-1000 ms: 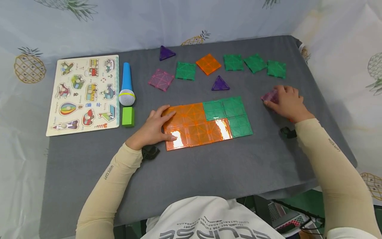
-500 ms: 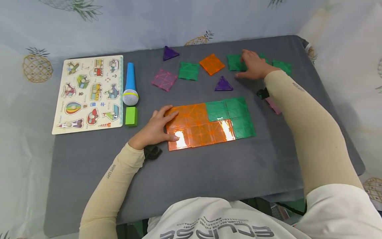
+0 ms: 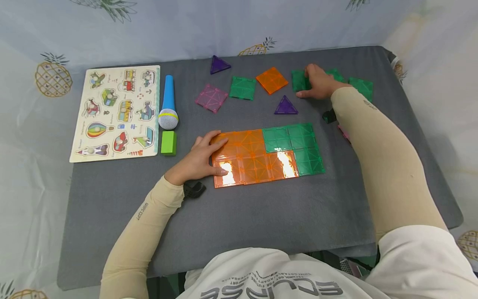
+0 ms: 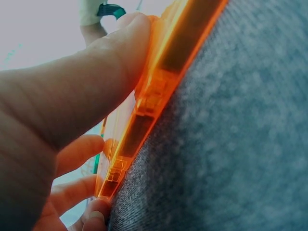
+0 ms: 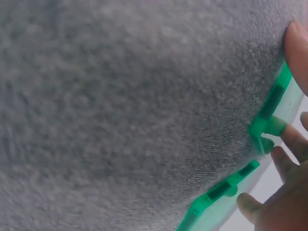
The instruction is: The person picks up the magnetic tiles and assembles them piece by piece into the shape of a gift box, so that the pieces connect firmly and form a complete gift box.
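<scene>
My left hand (image 3: 198,160) rests at the left end of a flat panel of orange tiles (image 3: 254,164). Its thumb (image 4: 120,53) lies along the orange edge, fingers spread toward the far side. Green square tiles (image 3: 311,155) join the panel's right end. At the back right, my right hand (image 3: 320,82) bends over a loose green square tile (image 3: 297,81), thumb at its near side and fingertips at its edge. In the right wrist view, a second green tile (image 5: 219,190) lies beside it. Another green tile (image 3: 361,88) sits farther right, and the forearm partly covers a pink tile (image 3: 344,132).
Left of the panel are a wooden picture puzzle (image 3: 115,112), a blue toy microphone (image 3: 169,101) and a green block (image 3: 169,143). Behind it lie a pink tile (image 3: 211,98), a green tile (image 3: 242,88), an orange tile (image 3: 272,80) and purple triangles (image 3: 286,106), (image 3: 219,65).
My right hand has let go of the pink tile at the right, reached to the back row and closed in on a green tile. The left hand stays on the panel.
</scene>
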The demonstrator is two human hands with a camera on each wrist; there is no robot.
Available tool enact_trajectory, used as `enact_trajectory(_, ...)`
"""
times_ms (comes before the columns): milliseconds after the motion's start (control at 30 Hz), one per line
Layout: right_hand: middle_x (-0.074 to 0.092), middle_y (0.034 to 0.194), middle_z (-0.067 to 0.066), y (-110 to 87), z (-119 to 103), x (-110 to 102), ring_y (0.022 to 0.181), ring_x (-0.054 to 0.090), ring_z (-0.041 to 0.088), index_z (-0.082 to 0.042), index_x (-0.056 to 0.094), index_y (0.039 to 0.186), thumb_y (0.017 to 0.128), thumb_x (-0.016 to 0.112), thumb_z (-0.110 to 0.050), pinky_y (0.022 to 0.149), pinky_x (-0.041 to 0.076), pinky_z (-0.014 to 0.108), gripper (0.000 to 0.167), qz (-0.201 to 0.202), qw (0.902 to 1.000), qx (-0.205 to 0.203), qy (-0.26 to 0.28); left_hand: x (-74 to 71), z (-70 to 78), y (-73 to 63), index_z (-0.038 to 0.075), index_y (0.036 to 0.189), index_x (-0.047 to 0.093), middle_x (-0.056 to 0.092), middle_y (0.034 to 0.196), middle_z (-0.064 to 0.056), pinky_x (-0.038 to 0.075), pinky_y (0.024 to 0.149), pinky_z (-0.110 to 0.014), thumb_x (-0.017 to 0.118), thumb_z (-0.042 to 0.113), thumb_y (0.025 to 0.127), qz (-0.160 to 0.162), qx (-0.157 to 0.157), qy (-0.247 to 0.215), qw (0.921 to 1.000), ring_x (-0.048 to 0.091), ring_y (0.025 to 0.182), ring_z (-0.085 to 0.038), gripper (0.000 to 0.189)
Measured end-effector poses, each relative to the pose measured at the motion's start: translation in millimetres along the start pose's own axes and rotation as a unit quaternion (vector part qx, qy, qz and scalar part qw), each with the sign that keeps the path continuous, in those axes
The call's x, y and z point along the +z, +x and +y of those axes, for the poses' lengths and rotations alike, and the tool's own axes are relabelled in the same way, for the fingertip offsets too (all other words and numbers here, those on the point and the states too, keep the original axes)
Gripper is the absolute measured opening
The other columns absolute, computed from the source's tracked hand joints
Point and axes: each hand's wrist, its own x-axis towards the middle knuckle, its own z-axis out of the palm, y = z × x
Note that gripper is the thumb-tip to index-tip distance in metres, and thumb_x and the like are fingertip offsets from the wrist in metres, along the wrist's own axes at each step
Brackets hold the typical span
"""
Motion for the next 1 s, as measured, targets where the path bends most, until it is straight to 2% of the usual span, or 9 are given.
enact_trajectory(100, 0.024, 0.133, 0.031, -2.5, -0.3, 3.3, 0.118, 0.027, 0.045, 0.006, 0.02, 0.131, 0.094, 0.054, -0.044, 0.097, 0.023, 0.063, 0.071, 0.028, 0.9995, -0.012, -0.002, -0.5, 0.0, 0.4, 0.012, 0.15, 0.034, 0.014, 0.159, -0.012, 0.033, 0.099, -0.046, 0.08, 0.041, 0.076, -0.001, 0.0, 0.001, 1.0, 0.032, 0.114, -0.033, 0.093)
enact_trajectory(333, 0.037, 0.132, 0.031, -9.4, -1.0, 9.4, 0.116, 0.038, 0.042, 0.004, 0.025, 0.135, 0.086, 0.066, -0.047, 0.101, 0.031, 0.056, 0.082, 0.084, 0.9963, -0.011, 0.011, -0.6, -1.2, 0.7, 0.012, 0.15, 0.033, 0.013, 0.159, -0.011, 0.033, 0.099, -0.045, 0.08, 0.042, 0.076, -0.003, -0.002, 0.0, 1.0, 0.031, 0.115, -0.032, 0.093)
enact_trajectory(400, 0.04, 0.128, 0.029, -11.4, -3.0, 12.6, 0.11, 0.04, 0.04, 0.003, 0.027, 0.133, 0.083, 0.07, -0.047, 0.097, 0.034, 0.054, 0.083, 0.109, 0.9937, -0.018, 0.019, -0.2, -1.4, 0.2, 0.012, 0.15, 0.033, 0.013, 0.159, -0.011, 0.033, 0.099, -0.045, 0.08, 0.042, 0.076, -0.004, -0.002, 0.0, 1.0, 0.031, 0.115, -0.032, 0.093)
enact_trajectory(500, 0.041, 0.123, 0.026, -15.4, -16.5, 15.8, 0.104, 0.039, 0.037, 0.002, 0.03, 0.129, 0.08, 0.072, -0.05, 0.09, 0.034, 0.051, 0.082, 0.144, 0.9885, -0.037, 0.031, 0.0, -1.0, -1.0, 0.012, 0.15, 0.033, 0.013, 0.16, -0.01, 0.033, 0.098, -0.046, 0.08, 0.041, 0.076, -0.006, -0.002, -0.004, 1.0, 0.031, 0.113, -0.032, 0.093)
enact_trajectory(567, 0.041, 0.123, 0.024, -19.2, -34.9, 17.5, 0.105, 0.037, 0.035, 0.001, 0.032, 0.127, 0.08, 0.073, -0.048, 0.09, 0.033, 0.049, 0.079, 0.159, 0.9845, -0.065, 0.034, -0.1, -0.8, -1.9, 0.011, 0.15, 0.033, 0.013, 0.16, -0.009, 0.033, 0.098, -0.045, 0.08, 0.04, 0.076, -0.007, -0.003, -0.006, 1.0, 0.031, 0.112, -0.032, 0.092)
enact_trajectory(733, 0.041, 0.131, 0.02, -27.3, -98.7, 29.2, 0.116, 0.038, 0.033, -0.001, 0.035, 0.129, 0.079, 0.075, -0.046, 0.098, 0.034, 0.048, 0.078, 0.135, 0.9789, -0.152, 0.019, -1.4, -0.2, -2.7, 0.011, 0.15, 0.033, 0.013, 0.16, -0.009, 0.033, 0.098, -0.045, 0.08, 0.04, 0.076, -0.006, -0.005, -0.003, 1.0, 0.031, 0.111, -0.032, 0.092)
enact_trajectory(833, 0.043, 0.126, 0.018, -28.4, -130.8, 45.9, 0.112, 0.04, 0.031, -0.003, 0.037, 0.127, 0.077, 0.076, -0.049, 0.093, 0.038, 0.046, 0.078, 0.104, 0.9759, -0.192, -0.001, -1.9, 0.8, -2.3, 0.011, 0.15, 0.033, 0.014, 0.16, -0.01, 0.032, 0.099, -0.045, 0.08, 0.04, 0.076, -0.006, -0.003, -0.003, 1.0, 0.032, 0.111, -0.032, 0.092)
enact_trajectory(1000, 0.046, 0.12, 0.014, -24.3, -155.4, 70.9, 0.109, 0.043, 0.029, -0.006, 0.038, 0.123, 0.077, 0.075, -0.053, 0.092, 0.042, 0.044, 0.076, 0.069, 0.9764, -0.2, -0.044, -2.0, 3.2, -0.2, 0.01, 0.15, 0.033, 0.013, 0.16, -0.01, 0.033, 0.099, -0.046, 0.079, 0.041, 0.076, -0.01, 0.0, -0.004, 0.9999, 0.032, 0.112, -0.033, 0.092)
